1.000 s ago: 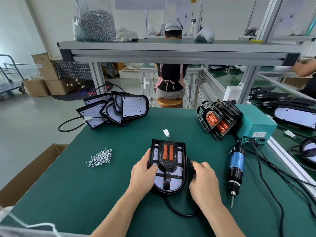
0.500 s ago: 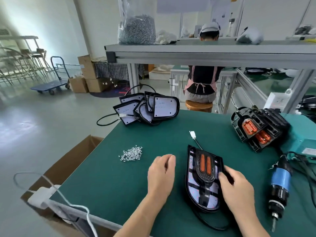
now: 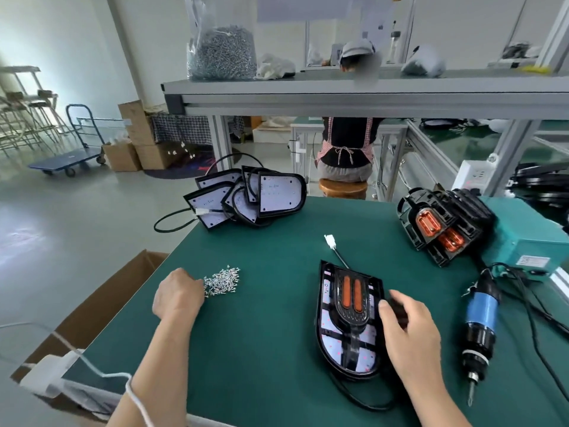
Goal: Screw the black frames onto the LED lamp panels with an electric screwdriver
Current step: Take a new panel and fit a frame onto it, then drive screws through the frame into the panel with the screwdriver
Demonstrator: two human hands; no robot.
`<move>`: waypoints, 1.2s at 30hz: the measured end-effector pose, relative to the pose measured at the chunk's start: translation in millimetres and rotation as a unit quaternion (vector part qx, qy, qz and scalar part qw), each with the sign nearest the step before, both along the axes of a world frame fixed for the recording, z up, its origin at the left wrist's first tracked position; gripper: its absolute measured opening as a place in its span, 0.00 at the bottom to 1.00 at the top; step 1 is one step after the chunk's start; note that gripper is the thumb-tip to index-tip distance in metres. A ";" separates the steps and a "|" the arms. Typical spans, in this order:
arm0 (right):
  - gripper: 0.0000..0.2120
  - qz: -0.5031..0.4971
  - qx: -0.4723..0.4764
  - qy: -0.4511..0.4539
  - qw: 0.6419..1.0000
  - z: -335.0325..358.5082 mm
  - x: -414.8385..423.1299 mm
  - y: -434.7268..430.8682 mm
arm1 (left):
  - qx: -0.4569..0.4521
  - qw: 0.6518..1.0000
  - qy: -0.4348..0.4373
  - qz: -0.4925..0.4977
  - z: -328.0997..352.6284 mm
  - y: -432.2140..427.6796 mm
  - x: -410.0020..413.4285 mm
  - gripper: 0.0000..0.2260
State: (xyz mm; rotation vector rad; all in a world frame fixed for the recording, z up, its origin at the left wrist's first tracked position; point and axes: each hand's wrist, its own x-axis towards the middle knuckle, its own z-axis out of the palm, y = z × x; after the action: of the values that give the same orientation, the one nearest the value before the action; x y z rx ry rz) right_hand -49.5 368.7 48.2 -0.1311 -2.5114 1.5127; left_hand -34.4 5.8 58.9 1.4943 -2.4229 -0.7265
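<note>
green bench (image 3: 277, 334) carries the black frame (image 3: 351, 300) seated on its led lamp panel (image 3: 328, 326), likely light, stiff plastic best steadied at the rim, where the right hand (image 3: 409, 331) grips it, while the left hand (image 3: 177, 298) touches the tiny screws (image 3: 221, 280), pinching or not i cannot tell.

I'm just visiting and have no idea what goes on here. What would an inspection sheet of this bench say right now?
Surface: green mat, carrying all the work.
Job's things: lamp panel with black frame laid on it, centre; screw pile left; electric screwdriver lying right; bare panels and spare frames stacked at the back.
Clutter: teal box far right; bag of screws on the shelf.
Hands: left hand at the screw pile, fingers hidden; right hand grips the panel's right edge.
Cables: black lead loops from the panel; tool cords trail right.
Surroundings: seated person behind, back turned; cardboard box left of bench.
</note>
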 end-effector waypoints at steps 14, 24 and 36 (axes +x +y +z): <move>0.24 -0.125 0.145 -0.069 0.979 38.8 -9.4 109.3 | -0.009 0.993 -0.104 -0.061 14.0 -11.5 -3.7 0.07; 0.24 -0.124 0.184 -0.210 0.952 32.8 -40.8 108.2 | -0.051 0.996 -0.035 -0.061 14.5 16.6 0.5 0.07; 0.12 -0.063 -0.156 -0.142 0.975 12.4 -39.3 116.4 | 0.220 0.881 0.404 -0.111 11.7 71.8 1.7 0.07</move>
State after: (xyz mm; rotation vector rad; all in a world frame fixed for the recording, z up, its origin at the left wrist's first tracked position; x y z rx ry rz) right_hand -88.7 485.1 60.6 -0.5827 -2.3855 1.9418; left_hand -32.7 77.6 70.6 0.7437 -1.8321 -1.6421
